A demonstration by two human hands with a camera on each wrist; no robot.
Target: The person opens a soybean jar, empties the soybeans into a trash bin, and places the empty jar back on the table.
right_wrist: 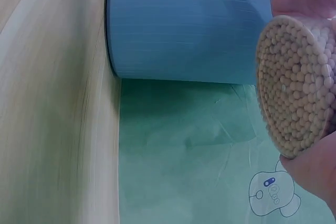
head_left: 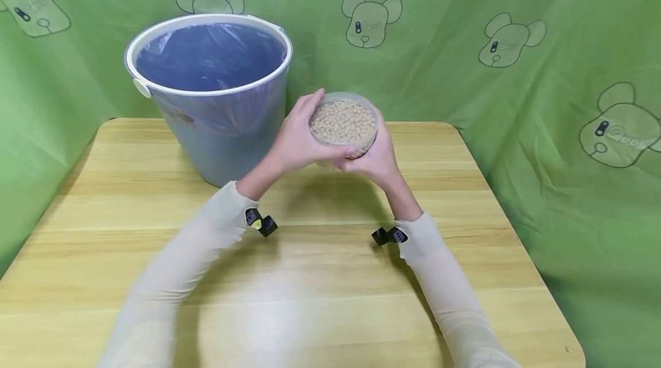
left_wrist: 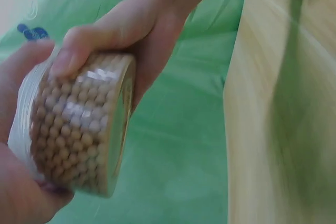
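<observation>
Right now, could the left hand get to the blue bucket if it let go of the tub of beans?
Probably yes. The left hand grips the tub of beans close beside the bucket, and nothing stands between them on the table.

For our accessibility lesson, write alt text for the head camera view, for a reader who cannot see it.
Two hands, left hand and right hand, hold a clear round container of small beige beans above a wooden table. To its left stands a blue bucket lined with a plastic bag, before a green cloth backdrop printed with cartoon bears.
</observation>
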